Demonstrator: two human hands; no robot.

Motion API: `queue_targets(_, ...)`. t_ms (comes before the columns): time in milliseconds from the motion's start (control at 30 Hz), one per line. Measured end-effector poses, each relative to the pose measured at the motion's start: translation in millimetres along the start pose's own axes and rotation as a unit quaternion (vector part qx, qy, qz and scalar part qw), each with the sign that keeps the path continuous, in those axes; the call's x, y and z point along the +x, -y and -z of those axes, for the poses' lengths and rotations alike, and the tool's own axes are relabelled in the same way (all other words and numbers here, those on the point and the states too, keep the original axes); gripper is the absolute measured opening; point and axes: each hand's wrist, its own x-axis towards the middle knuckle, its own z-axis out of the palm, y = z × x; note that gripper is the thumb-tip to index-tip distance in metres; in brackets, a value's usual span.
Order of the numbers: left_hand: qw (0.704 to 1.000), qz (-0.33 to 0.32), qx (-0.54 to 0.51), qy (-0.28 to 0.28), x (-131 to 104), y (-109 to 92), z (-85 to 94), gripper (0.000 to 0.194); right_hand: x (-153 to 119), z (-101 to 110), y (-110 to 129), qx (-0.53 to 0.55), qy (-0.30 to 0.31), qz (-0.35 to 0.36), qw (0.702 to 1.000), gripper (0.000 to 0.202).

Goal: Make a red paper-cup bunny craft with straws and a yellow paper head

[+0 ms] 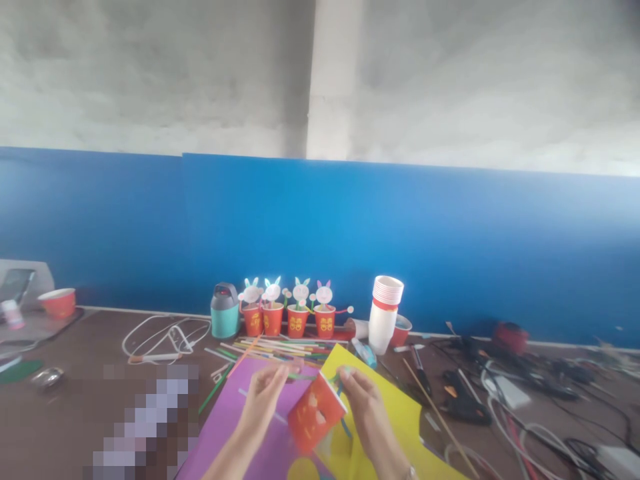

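Observation:
A red paper cup [314, 415] with a pale rim hangs tilted between my two hands, above purple paper [225, 427] and yellow paper [400, 400]. My left hand [270, 390] is closed, its thumb and fingers pinching the end of a thin green strip [301, 377] that runs to the cup's rim. On the cup's other side, my right hand [359, 393] pinches a green strip beside the rim. A blue strip [346, 427] hangs below that hand.
Behind the papers lie many coloured sticks [285, 347]. Farther back are red cups with rabbit figures [298, 320], a teal container [225, 317] and stacked white cups [384, 320]. Cables [545, 440] and a black glue gun [465, 400] lie right; a white cable [170, 337] lies left.

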Motion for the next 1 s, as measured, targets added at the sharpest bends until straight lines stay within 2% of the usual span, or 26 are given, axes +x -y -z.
queue_targets(100,0.988,0.035,-0.025,0.151,-3,1,-0.4,0.074,0,1,6,-0.029,-0.013,0.010,0.999,0.032)
queue_targets(167,0.975,0.076,0.006,0.210,-5,4,-3.7,0.093,0,1,9,-0.039,-0.009,0.017,0.999,0.034)
queue_targets(233,0.975,0.105,0.060,0.186,-6,6,-7.2,0.088,1,1,11,-0.045,-0.012,0.021,0.999,0.035)
queue_targets(300,0.977,0.102,0.082,0.170,-5,5,-9.4,0.072,3,2,10,-0.045,-0.027,0.025,0.998,0.035)
queue_targets(400,0.974,0.089,0.060,0.197,-2,-2,-10.4,0.057,6,5,4,-0.041,-0.054,0.031,0.997,0.034)
queue_targets(633,0.980,0.090,0.048,0.173,-2,-8,-11.7,0.052,6,3,0,-0.009,-0.055,0.018,0.998,0.033)
queue_targets(1000,0.987,0.103,0.025,0.122,-2,-4,-20.8,0.057,3,1,-1,-0.005,-0.118,0.010,0.993,0.029)
